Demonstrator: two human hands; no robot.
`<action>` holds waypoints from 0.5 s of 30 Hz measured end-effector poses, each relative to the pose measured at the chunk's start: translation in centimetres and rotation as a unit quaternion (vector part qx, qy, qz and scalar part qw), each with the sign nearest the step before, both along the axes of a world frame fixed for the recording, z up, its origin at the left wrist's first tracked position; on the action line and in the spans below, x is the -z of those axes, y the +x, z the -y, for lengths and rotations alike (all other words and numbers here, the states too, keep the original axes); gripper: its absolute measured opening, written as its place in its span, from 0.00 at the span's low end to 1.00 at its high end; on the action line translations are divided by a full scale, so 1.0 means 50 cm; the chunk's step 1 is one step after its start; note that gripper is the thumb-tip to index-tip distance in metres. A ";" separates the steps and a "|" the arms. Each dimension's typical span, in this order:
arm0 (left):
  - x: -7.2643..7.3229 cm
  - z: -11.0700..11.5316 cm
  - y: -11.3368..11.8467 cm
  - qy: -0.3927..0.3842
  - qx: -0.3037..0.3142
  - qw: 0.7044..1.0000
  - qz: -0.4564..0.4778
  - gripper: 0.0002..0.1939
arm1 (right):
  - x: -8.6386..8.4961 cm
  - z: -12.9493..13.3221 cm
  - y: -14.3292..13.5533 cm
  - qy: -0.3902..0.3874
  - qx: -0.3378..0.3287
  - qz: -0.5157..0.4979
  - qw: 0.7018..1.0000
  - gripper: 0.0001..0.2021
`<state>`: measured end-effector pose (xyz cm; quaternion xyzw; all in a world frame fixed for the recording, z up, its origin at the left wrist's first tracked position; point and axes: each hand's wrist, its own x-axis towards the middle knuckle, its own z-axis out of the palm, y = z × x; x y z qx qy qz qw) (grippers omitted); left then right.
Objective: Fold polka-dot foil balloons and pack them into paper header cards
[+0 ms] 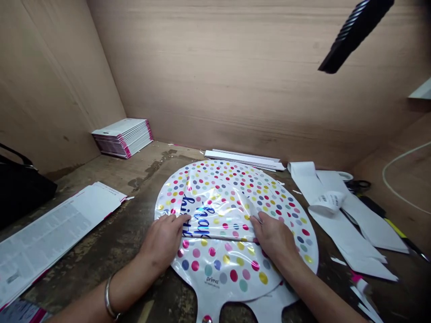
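A flat white foil balloon (232, 264) with coloured dots lies before me, its narrow neck pointing toward me and "prima" printed near the bottom. Its upper part is folded over, showing blue lettering sideways. My left hand (164, 240) closes its fingers on the left side of the fold. At the right side, my right hand (274, 235) pinches the folded foil between thumb and fingers. Beneath it spreads another dotted balloon (299, 229), whose neck shows at the lower right.
Stacked white-and-pink cards (123, 137) stand in the back left corner. Long printed card sheets (63, 237) lie at left, near a black bag (23, 188). White strips (244, 159) rest along the back wall. Paper label strips (350, 224) and scissors (358, 185) are at right.
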<state>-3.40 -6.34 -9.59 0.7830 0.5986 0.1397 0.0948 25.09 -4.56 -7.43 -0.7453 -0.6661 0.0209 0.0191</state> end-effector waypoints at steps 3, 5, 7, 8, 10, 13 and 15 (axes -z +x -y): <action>-0.019 -0.005 -0.004 -0.019 0.006 0.998 -0.055 0.20 | 0.002 0.000 -0.003 -0.006 -0.004 0.005 1.000 0.18; -0.043 -0.019 0.000 -0.022 0.005 0.996 -0.088 0.17 | 0.003 0.002 -0.008 -0.009 -0.003 0.017 1.000 0.17; -0.063 -0.039 0.016 0.015 -0.004 0.994 -0.104 0.16 | 0.004 0.005 -0.013 -0.009 -0.002 0.030 1.000 0.16; -0.067 -0.049 0.029 0.041 0.002 0.994 -0.101 0.17 | 0.004 0.006 -0.013 -0.009 -0.002 0.035 0.999 0.16; -0.061 -0.065 0.057 0.063 0.054 0.994 -0.077 0.21 | 0.002 0.006 -0.007 -0.010 0.000 0.040 0.999 0.16; -0.023 -0.078 0.091 -0.003 0.149 0.987 -0.056 0.28 | -0.010 0.006 0.013 -0.026 0.002 0.043 0.999 0.16; 0.002 -0.080 0.099 -0.034 0.162 0.985 -0.054 0.31 | -0.020 0.011 0.017 0.009 -0.004 0.058 0.998 0.15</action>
